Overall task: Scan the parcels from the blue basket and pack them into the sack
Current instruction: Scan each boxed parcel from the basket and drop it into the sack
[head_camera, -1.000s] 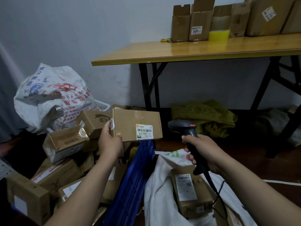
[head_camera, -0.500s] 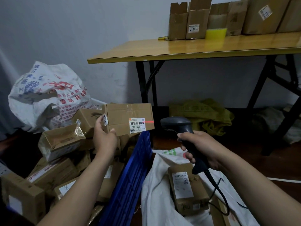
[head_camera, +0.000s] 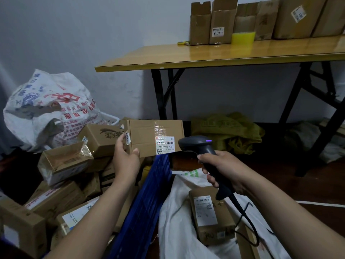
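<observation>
Hands (head_camera: pixel 127 161): parcel (head_camera: pixel 155 137) left, scanner (head_camera: pixel 197 144) right.

Brown box (head_camera: pixel 155 137) up in the air, white label facing out, just above the blue basket (head_camera: pixel 143 208) rim. Basket full of more brown boxes (head_camera: pixel 61 184). White sack (head_camera: pixel 179 217) beside it, open, one box (head_camera: pixel 209 214) inside.
</observation>
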